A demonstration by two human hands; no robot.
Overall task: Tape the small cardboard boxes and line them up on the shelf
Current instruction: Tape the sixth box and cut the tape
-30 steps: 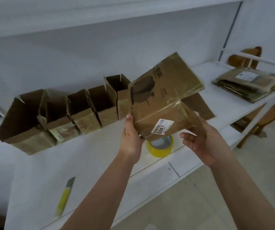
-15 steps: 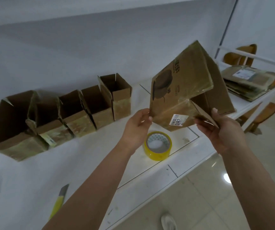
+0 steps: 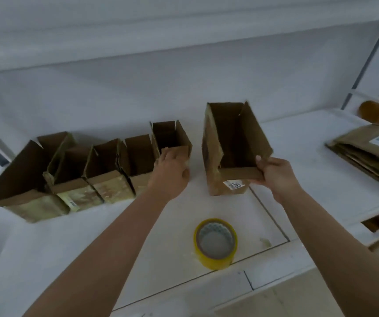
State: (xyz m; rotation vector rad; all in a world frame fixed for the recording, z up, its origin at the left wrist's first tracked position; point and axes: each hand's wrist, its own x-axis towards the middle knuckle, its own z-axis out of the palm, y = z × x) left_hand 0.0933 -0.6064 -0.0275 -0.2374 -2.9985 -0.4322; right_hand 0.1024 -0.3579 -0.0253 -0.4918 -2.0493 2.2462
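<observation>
An open cardboard box (image 3: 216, 156) with a white barcode label stands upright on the white shelf (image 3: 138, 225), top flaps up. My right hand (image 3: 273, 172) grips its near right flap. Several open boxes form a row (image 3: 88, 170) to its left along the back wall. My left hand (image 3: 172, 172) rests against the front of the rightmost box of that row (image 3: 172, 136), fingers curled over its near flap. A gap separates that box from the labelled one. A roll of yellow tape (image 3: 216, 243) lies flat on the shelf in front of the boxes.
A stack of flattened cardboard boxes (image 3: 371, 154) lies on the shelf at the far right. An upper shelf (image 3: 161, 37) hangs overhead. The shelf's front edge runs near the bottom, with floor beyond. Wooden chair parts (image 3: 378, 110) show behind the right end.
The labelled box was held up in the air in both hands, bottom toward me; now it stands on the shelf. My left hand let go and moved onto the row's rightmost box.
</observation>
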